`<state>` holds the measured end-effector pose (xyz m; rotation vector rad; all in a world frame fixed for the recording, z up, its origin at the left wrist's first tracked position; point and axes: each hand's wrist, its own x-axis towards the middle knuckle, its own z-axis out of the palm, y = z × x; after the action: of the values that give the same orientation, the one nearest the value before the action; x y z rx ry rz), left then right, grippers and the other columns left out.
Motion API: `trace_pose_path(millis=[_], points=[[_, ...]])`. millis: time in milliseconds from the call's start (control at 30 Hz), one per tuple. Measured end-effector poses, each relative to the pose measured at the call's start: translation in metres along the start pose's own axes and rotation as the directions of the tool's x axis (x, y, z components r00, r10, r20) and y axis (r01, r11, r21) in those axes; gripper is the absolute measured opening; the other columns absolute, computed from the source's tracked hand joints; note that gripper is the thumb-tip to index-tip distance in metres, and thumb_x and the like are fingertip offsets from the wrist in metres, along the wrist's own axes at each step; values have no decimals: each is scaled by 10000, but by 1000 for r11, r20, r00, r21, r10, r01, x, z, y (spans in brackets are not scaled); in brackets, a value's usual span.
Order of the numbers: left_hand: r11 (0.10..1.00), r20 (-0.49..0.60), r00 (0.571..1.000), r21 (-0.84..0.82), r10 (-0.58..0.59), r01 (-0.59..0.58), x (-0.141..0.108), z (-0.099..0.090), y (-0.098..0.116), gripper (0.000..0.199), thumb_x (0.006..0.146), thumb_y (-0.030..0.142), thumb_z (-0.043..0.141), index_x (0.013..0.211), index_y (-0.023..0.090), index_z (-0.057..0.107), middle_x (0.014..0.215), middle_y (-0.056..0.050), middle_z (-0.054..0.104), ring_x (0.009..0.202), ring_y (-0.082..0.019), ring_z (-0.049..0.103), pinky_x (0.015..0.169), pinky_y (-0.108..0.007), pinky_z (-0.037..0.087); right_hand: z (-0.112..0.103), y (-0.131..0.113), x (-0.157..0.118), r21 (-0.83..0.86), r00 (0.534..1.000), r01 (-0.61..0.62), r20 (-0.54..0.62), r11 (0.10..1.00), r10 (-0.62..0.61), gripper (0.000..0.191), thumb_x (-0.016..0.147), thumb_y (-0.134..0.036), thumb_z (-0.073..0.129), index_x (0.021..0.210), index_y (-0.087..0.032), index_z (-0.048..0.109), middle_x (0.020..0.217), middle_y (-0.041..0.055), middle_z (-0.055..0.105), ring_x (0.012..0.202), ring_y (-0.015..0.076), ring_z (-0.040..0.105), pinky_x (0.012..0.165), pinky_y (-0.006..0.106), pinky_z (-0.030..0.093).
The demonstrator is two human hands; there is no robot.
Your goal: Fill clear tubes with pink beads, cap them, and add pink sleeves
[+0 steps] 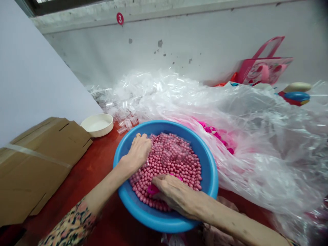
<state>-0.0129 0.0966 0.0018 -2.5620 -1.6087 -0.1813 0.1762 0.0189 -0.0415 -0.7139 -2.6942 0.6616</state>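
Note:
A blue basin (212, 174) holds a heap of round pink beads (184, 171). Several small clear plastic packets (176, 147) lie on the beads toward the far side. My left hand (139, 148) is inside the basin at its left, fingers curled downward and closed; whatever they grip is hidden. Clear plastic shows just below that palm. Low over the beads at the near side, my right hand (176, 193) is closed around a bright pink piece (153, 189), whose full shape the fingers cover.
A cardboard box (43, 167) stands at the left on the red table (102, 205). Behind it are a round white tray (98, 124) and small clear plastic pieces (126, 123). Large clear plastic bags (256, 130) spread along the right, some with bright pink items inside. A pink bag (263, 70) leans against the wall.

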Motion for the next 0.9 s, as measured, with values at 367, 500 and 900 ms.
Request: trace_pose_path(millis=[367, 500, 900], points=[[976, 351, 912, 21, -211, 218, 31, 19, 9, 269, 873, 305, 553, 1091, 148, 574, 1088, -76, 615, 929, -211, 614, 787, -418, 512, 7, 2, -7, 70, 999, -41, -5, 997, 41, 152, 932, -123, 371, 1035, -169, 473, 927, 38, 533, 787, 158, 445, 779, 279, 358], [962, 341, 908, -37, -242, 270, 30, 21, -1, 243, 874, 289, 553, 1068, 146, 584, 1062, -69, 624, 912, -204, 618, 778, -409, 515, 9, 5, -2, 175, 988, -98, -100, 980, 116, 137, 940, -152, 351, 921, -188, 483, 837, 6, 508, 726, 139, 419, 709, 262, 353], [831, 331, 914, -418, -237, 367, 29, 30, -5, 286, 871, 285, 556, 1126, 156, 559, 1140, -83, 592, 961, -221, 602, 802, -431, 508, -27, 2, 19, 629, 851, -233, -237, 742, 468, 356, 882, -449, 472, 648, -183, 441, 584, -50, 409, 541, 94, 361, 517, 242, 278]])
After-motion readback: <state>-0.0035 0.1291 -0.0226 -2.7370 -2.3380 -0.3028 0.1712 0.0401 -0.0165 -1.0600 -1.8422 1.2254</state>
